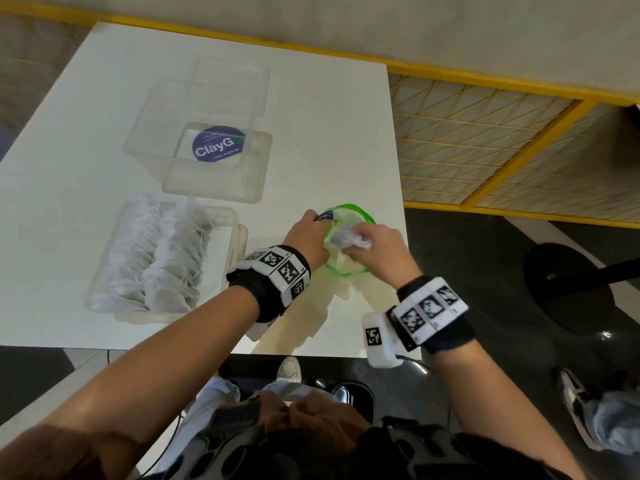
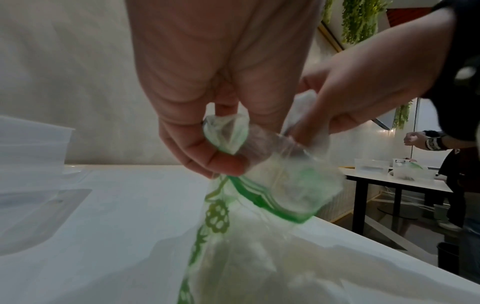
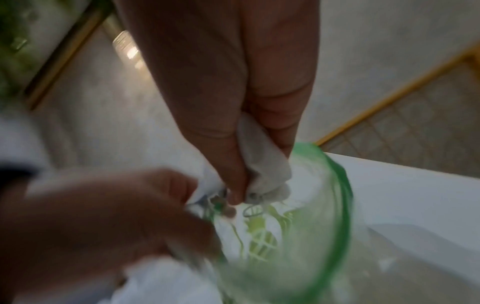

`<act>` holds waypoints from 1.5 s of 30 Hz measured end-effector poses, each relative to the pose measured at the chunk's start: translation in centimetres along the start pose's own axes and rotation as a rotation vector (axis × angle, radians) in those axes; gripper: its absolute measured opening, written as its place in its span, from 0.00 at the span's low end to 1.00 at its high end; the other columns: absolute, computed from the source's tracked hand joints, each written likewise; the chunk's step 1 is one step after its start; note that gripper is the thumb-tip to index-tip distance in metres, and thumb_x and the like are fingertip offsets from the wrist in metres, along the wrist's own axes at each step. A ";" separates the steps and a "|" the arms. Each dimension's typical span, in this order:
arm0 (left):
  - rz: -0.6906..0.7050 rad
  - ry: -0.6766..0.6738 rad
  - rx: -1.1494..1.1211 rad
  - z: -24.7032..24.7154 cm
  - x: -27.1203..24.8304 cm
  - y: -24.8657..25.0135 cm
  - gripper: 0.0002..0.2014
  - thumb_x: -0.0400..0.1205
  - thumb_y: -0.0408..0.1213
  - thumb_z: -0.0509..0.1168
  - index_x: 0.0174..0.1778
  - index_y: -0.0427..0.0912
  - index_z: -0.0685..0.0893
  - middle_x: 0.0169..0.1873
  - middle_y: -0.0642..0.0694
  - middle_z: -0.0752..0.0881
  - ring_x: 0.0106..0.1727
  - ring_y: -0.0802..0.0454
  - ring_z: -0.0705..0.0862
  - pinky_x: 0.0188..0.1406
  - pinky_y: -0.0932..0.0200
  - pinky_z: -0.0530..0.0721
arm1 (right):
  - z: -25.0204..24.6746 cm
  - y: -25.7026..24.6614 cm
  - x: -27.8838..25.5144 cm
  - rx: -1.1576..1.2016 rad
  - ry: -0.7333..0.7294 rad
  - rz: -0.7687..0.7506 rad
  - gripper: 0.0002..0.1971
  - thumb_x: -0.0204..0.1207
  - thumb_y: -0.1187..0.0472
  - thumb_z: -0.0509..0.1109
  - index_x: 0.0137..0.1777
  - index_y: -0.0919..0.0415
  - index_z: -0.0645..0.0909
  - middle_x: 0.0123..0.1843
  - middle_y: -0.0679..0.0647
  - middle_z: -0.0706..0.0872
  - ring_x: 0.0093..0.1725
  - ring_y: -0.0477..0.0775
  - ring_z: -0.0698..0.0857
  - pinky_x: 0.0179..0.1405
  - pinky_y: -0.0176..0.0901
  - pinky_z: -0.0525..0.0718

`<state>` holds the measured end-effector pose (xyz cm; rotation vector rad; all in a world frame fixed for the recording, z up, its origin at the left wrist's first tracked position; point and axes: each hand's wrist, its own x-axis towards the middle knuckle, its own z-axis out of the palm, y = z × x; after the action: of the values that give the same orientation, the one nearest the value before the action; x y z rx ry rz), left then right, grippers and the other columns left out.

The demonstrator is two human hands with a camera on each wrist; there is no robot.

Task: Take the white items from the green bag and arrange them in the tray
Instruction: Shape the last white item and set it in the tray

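A clear bag with a green rim (image 1: 349, 216) stands open near the table's right edge. My left hand (image 1: 306, 237) pinches its rim (image 2: 226, 139) and holds the mouth open. At the bag's mouth my right hand (image 1: 372, 245) grips a white fabric pouch (image 1: 355, 241), seen between thumb and fingers in the right wrist view (image 3: 262, 162). More white pouches show dimly through the bag (image 2: 259, 257). To the left, the clear tray (image 1: 239, 237) holds two rows of white pouches (image 1: 156, 251).
A clear box (image 1: 214, 188) with a blue round label (image 1: 218, 143) stands behind the tray, with a clear lid beyond it. The table's right edge (image 1: 405, 237) runs just beside the bag. A yellow mesh fence (image 1: 485, 133) and another person's shoe (image 1: 575, 400) lie to the right.
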<state>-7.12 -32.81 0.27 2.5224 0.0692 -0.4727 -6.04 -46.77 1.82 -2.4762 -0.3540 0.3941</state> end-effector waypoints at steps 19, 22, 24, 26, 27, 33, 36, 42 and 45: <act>0.302 -0.113 -0.938 -7.9 -3.4 -0.4 0.32 0.70 0.27 0.62 0.65 0.62 0.73 0.67 0.52 0.78 0.67 0.54 0.78 0.58 0.54 0.82 | -3.0 -3.4 -0.6 1.158 -0.134 -0.028 0.08 0.74 0.68 0.68 0.53 0.64 0.80 0.42 0.51 0.87 0.42 0.46 0.86 0.44 0.34 0.84; 0.321 -0.270 -1.017 -8.8 -3.8 -0.3 0.26 0.72 0.30 0.63 0.64 0.59 0.76 0.61 0.49 0.81 0.59 0.54 0.83 0.57 0.54 0.83 | -3.5 -4.5 -0.7 1.173 -0.281 -0.052 0.13 0.72 0.67 0.71 0.57 0.65 0.80 0.48 0.55 0.87 0.48 0.49 0.86 0.50 0.37 0.85; 0.286 -0.282 -1.029 -9.4 -4.0 -0.8 0.21 0.75 0.29 0.67 0.63 0.53 0.79 0.57 0.49 0.83 0.53 0.55 0.84 0.51 0.58 0.85 | -3.6 -5.2 -0.7 1.217 -0.308 -0.038 0.14 0.69 0.65 0.71 0.55 0.65 0.81 0.48 0.54 0.88 0.48 0.49 0.87 0.51 0.37 0.85; 0.233 -0.267 -1.042 -9.8 -4.2 -1.7 0.16 0.78 0.29 0.67 0.60 0.47 0.82 0.51 0.50 0.84 0.46 0.57 0.84 0.42 0.67 0.84 | -3.2 -5.7 -0.6 1.256 -0.301 -0.027 0.13 0.73 0.65 0.69 0.57 0.66 0.81 0.52 0.57 0.87 0.52 0.50 0.85 0.55 0.38 0.83; 0.205 -0.260 -1.060 -9.9 -4.4 -2.2 0.14 0.78 0.28 0.67 0.59 0.45 0.82 0.47 0.50 0.85 0.42 0.58 0.84 0.39 0.69 0.83 | -2.8 -5.9 -0.5 1.273 -0.284 -0.006 0.13 0.73 0.64 0.68 0.57 0.66 0.81 0.52 0.57 0.87 0.53 0.50 0.86 0.55 0.38 0.83; 0.078 -0.212 -1.321 -10.9 -5.7 -5.6 0.12 0.79 0.22 0.62 0.54 0.39 0.82 0.45 0.45 0.87 0.41 0.57 0.89 0.38 0.69 0.86 | -0.3 -8.7 0.4 1.406 -0.163 0.094 0.13 0.68 0.63 0.69 0.53 0.65 0.79 0.44 0.57 0.85 0.43 0.48 0.86 0.47 0.36 0.85; 0.063 -0.187 -1.439 -12.2 -6.8 -7.9 0.12 0.79 0.21 0.60 0.54 0.37 0.82 0.45 0.44 0.89 0.45 0.55 0.90 0.41 0.66 0.87 | 1.1 -11.0 0.9 1.465 -0.121 0.105 0.12 0.69 0.63 0.69 0.51 0.66 0.78 0.44 0.57 0.84 0.44 0.49 0.84 0.48 0.36 0.85; 0.060 -0.147 -1.567 -14.3 -9.0 -13.3 0.15 0.72 0.25 0.63 0.54 0.37 0.83 0.48 0.42 0.89 0.49 0.50 0.89 0.46 0.57 0.88 | 4.4 -16.1 1.4 1.513 -0.137 0.118 0.04 0.76 0.67 0.64 0.48 0.64 0.79 0.38 0.54 0.86 0.38 0.47 0.85 0.35 0.32 0.85; 0.026 -0.089 -1.625 -15.2 -9.7 -15.7 0.11 0.75 0.30 0.63 0.52 0.39 0.83 0.41 0.44 0.90 0.41 0.51 0.89 0.45 0.53 0.89 | 6.2 -18.6 1.9 1.538 -0.172 0.126 0.07 0.73 0.65 0.66 0.49 0.65 0.78 0.39 0.57 0.84 0.38 0.50 0.85 0.34 0.34 0.85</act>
<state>-13.72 -10.96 7.22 0.9058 0.2576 -0.2848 -9.49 -28.35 7.79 -0.9579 0.0792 0.6080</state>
